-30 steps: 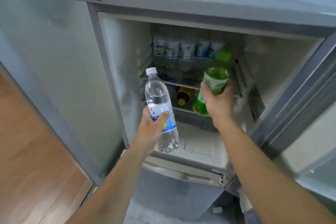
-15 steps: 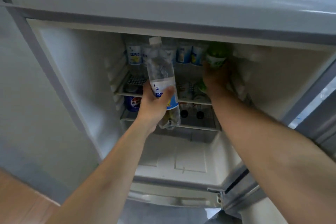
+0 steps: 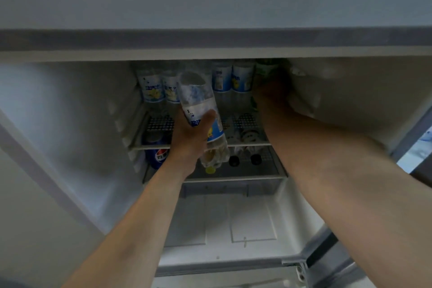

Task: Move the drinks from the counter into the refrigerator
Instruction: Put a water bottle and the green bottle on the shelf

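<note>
Loading step: a water bottle point(image 3: 201, 110) is gripped by the left hand point(image 3: 190, 140); the right hand point(image 3: 272, 93) wraps a green bottle point(image 3: 265, 69). Free shelf point(image 3: 247, 144) space is needed next.

Green bottle point(image 3: 266, 70) mostly hidden, dim

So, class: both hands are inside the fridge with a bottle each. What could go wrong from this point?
1. The left hand holds the clear bottle tilted, in front of the standing row of bottles on the top shelf; pushing it in might topple them.
2. The right hand with the green bottle is deep in the dim back corner, so that placement is hard to see and may knock its neighbours.
</note>
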### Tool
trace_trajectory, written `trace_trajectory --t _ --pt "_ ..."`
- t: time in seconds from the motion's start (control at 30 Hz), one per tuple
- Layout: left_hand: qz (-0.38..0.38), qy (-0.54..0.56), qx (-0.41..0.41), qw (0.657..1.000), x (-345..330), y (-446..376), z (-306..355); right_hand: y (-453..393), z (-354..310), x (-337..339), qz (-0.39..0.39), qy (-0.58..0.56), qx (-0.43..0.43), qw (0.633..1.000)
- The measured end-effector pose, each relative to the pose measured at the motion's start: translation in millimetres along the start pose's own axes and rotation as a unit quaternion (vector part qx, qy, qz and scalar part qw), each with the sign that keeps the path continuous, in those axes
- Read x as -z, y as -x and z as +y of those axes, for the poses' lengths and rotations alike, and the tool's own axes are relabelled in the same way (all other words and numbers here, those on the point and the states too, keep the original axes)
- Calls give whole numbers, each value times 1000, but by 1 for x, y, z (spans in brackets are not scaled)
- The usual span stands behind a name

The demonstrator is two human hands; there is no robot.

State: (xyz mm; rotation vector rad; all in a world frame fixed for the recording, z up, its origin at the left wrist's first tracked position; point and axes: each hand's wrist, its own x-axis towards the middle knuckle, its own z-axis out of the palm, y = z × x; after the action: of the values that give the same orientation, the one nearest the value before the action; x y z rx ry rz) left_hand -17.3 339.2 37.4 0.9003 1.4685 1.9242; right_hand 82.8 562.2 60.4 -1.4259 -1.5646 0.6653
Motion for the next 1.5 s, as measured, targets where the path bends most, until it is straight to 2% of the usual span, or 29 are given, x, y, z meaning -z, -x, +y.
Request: trace_trajectory --t 0.07,0.3,0.4,0.47,0.53,0.67,0.77,0.9,1.0,1.07,1.2,1.5 --pt "-9 -9 -13 1000 -1 -3 1 1 4 -1 6 -26 -2 1000" --pt "-29 -65 -83 994 -20 -25 10 10 -1 9 23 1 -45 999" --pt "-34 -99 -107 989 -37 -39 11 30 2 12 75 -50 -12 996" --pt "-50 -123 -113 985 -45 -49 10 50 11 12 93 -96 43 990" --pt "-76 -146 -107 981 -49 -58 8 67 25 13 44 -110 100 988" --pt "-87 -188 -97 974 -53 -76 4 89 38 19 -174 -116 144 967" --pt "-109 -173 -61 977 -54 -80 8 98 31 10 -183 -109 160 964" --pt "-135 -197 -55 969 -40 -82 14 101 16 -6 -175 -101 118 972" --pt "-76 -213 -66 972 -19 -78 17 97 11 -21 -139 -85 92 982" --pt "-27 -188 -65 980 -1 -69 13 91 6 -31 -125 -98 73 985" --pt "20 -145 -77 986 32 -48 2 77 -2 -46 -116 -78 49 989" --pt "-1 -120 -76 990 48 -26 0 83 -7 -46 -123 -64 35 990"
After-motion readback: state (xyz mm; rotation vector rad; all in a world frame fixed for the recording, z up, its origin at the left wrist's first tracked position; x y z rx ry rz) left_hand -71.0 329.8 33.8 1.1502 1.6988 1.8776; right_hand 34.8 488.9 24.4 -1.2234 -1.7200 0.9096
